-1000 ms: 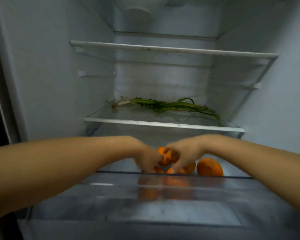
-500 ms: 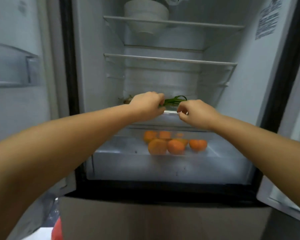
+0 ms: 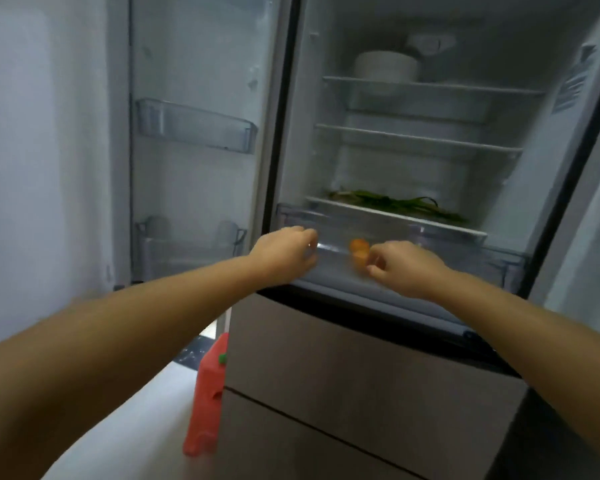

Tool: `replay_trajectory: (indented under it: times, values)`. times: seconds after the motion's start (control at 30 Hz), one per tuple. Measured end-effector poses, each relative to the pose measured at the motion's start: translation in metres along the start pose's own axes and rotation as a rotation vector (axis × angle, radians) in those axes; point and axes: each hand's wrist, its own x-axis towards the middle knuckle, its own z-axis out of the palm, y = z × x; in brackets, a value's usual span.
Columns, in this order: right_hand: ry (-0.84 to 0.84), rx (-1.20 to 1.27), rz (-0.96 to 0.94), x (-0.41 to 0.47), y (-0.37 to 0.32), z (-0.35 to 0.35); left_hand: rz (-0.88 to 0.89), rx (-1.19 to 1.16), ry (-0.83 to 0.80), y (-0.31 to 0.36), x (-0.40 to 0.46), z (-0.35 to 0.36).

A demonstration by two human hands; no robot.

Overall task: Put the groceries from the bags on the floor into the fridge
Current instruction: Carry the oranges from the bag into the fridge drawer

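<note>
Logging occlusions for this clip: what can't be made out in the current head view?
- Oranges in the crisper drawer: only two show; the right hand and the drawer front hide any others.
- Left hand: motion blur; whether its fingers touch the drawer is unclear.
- Label on the fridge wall: print too small.
- Red container on the floor: partly behind the left arm.

Oranges (image 3: 359, 252) bright orange, in clear drawer (image 3: 465, 252). Green onions (image 3: 395, 203) dark green, pale at left ends. Bowl (image 3: 385, 68) white, far top shelf. Container (image 3: 208, 396) coral red, green cap, near left floor. Fridge (image 3: 343, 375) front beige-grey, black seams.
</note>
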Motion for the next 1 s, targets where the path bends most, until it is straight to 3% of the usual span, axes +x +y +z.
replay_trajectory:
  times: [0.2, 0.47, 0.73, 1.0]
  values:
    - [-0.18, 0.11, -0.202, -0.057, -0.093, 0.056, -0.311, -0.086, -0.119, -0.025, -0.162, 0.009]
    - [-0.358, 0.36, -0.402, -0.159, -0.298, 0.14, -0.819, -0.167, -0.18, -0.068, -0.404, -0.009]
    - [-0.516, 0.388, -0.688, -0.27, -0.549, 0.151, -1.222, -0.032, -0.131, -0.117, -0.694, -0.157]
    - [-0.517, 0.301, -1.119, -0.394, -0.786, 0.115, -1.615, 0.113, -0.015, -0.132, -0.924, -0.303]
